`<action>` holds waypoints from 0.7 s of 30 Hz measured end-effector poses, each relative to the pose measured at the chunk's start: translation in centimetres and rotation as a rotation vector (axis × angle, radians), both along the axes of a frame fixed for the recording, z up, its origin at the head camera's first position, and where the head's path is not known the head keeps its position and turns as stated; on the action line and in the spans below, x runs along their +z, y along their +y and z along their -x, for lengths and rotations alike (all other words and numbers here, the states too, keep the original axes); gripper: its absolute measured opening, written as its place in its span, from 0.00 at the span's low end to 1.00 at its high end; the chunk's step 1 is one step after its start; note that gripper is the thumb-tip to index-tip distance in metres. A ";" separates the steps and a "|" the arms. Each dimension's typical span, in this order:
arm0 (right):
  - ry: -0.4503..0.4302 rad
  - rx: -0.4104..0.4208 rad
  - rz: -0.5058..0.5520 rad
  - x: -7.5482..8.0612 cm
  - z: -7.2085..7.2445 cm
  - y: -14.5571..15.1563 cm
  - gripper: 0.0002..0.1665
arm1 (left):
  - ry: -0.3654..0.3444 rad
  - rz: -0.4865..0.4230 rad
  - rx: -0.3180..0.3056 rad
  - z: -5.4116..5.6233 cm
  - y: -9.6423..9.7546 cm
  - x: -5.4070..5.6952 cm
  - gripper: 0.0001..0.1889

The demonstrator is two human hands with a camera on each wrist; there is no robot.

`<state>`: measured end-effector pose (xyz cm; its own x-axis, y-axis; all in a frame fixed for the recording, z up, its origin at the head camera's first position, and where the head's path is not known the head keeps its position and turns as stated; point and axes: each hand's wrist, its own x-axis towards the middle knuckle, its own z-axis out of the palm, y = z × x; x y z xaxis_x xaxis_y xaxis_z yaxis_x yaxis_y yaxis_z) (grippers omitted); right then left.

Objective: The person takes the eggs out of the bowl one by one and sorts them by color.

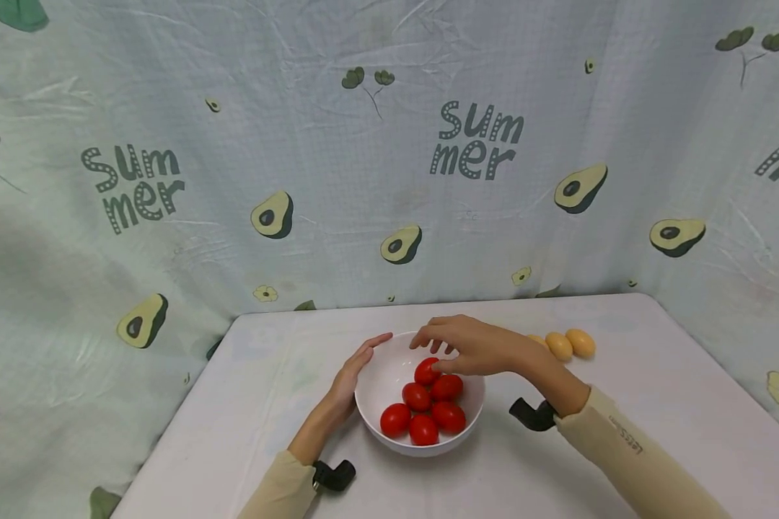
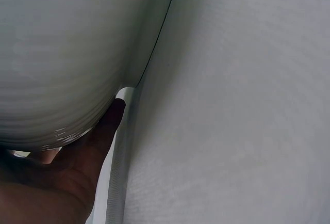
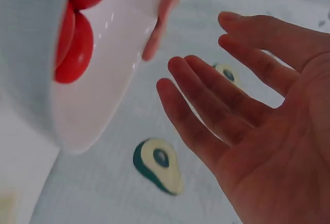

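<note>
A white bowl [image 1: 378, 386] stands on the table with several red cherry tomatoes [image 1: 417, 397] in it. My left hand [image 1: 347, 378] rests against the bowl's left side, its fingers extended along the outer wall. In the left wrist view, that hand [image 2: 77, 177] touches the curved underside of the bowl [image 2: 62, 64]. Over the bowl's back right part hovers my right hand [image 1: 470, 344], palm down. The right wrist view has this hand [image 3: 263, 105] with relaxed, spread fingers and nothing between them, beside the rim of the bowl [image 3: 98, 100].
Several small yellow oval fruits [image 1: 581, 343] lie on the white table [image 1: 285, 360] behind my right forearm. A pale cloth [image 1: 324, 144] printed with avocados and lettering hangs behind the table. Black camera mounts [image 1: 335, 476] sit at both wrists.
</note>
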<state>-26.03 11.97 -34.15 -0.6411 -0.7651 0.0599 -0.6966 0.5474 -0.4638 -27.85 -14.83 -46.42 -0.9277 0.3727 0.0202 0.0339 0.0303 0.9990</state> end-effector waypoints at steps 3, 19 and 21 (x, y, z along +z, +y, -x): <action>-0.026 0.058 -0.063 0.7 0.0 -1.8 0.22 | 0.005 -0.012 -0.011 0.2 -0.1 -0.1 0.27; -0.196 0.186 -0.304 -0.7 0.5 -7.6 0.25 | 0.020 -0.023 -0.060 0.3 -0.4 -0.2 0.28; -0.225 0.162 -0.346 -1.0 0.5 -7.9 0.25 | 0.016 -0.027 -0.066 0.3 -0.4 -0.2 0.27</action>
